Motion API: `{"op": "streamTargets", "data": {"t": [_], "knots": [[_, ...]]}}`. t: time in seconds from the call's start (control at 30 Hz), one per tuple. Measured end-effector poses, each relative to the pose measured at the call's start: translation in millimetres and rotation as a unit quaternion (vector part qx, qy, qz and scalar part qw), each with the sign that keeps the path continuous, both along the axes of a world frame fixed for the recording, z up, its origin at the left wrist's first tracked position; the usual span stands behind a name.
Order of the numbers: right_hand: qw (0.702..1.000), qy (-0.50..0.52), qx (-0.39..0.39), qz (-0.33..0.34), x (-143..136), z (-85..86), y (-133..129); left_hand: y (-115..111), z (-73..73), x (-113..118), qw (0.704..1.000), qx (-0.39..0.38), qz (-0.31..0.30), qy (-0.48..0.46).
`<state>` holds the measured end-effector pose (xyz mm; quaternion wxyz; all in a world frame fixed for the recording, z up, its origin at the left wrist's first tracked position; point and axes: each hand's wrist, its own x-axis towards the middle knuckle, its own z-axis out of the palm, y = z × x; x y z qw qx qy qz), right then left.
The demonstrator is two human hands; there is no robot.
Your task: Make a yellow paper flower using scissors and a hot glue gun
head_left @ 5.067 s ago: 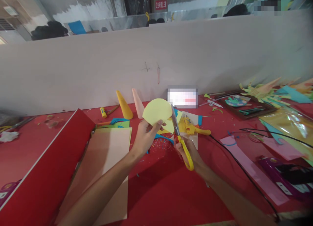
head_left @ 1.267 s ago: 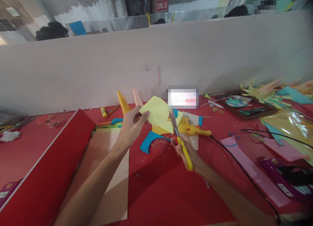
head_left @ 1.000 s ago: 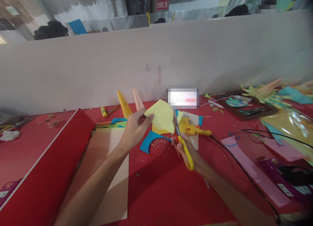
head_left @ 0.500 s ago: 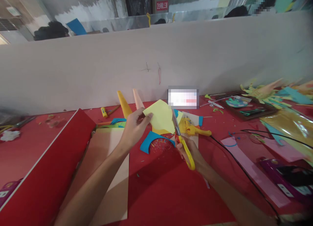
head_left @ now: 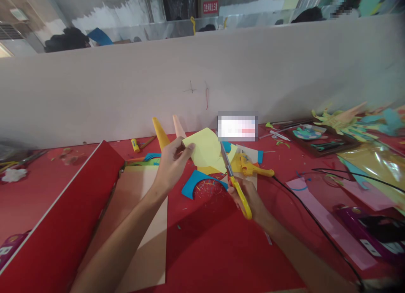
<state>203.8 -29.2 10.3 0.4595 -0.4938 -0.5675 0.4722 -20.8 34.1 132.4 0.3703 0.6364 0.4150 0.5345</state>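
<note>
Between thumb and fingers, my left hand [head_left: 172, 160] pinches the left corner of a pale yellow sheet of paper [head_left: 207, 149], held above the table. My right hand [head_left: 247, 196] is closed round the yellow handles of a pair of scissors [head_left: 236, 183]. The scissor blades point up and away, beside the sheet's right edge; whether they touch it I cannot tell. Below the sheet lies a blue paper piece [head_left: 190, 185] with a curved cut-out, near a scatter of tiny coloured scraps [head_left: 210, 187]. A yellow glue gun [head_left: 249, 166] rests just beyond my right hand.
A red-covered box lid or folder [head_left: 63, 212] and a tan board [head_left: 152, 242] lie left. Yellow and pink paper cones [head_left: 160, 134] stand behind. A black cord [head_left: 316, 225], pink strip [head_left: 332, 225] and dark tray [head_left: 341, 143] are right. A white partition [head_left: 126, 86] bounds the back.
The yellow sheet and my left hand have shifted slightly left, and the sheet's right side now looks more rounded. The scissors have hardly moved.
</note>
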Motion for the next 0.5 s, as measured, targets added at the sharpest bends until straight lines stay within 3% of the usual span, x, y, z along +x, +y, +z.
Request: {"op": "streamTargets", "data": {"t": [0.3,0.5], "knots": [[0.999,-0.006,0.045,0.021,-4,-11.8,4,1,0.3,-1,1.000,0.008,0.003,0.015],[0.998,-0.002,0.053,0.029,-6,-11.5,4,0,1.2,0,0.999,0.001,-0.028,0.023]]}}
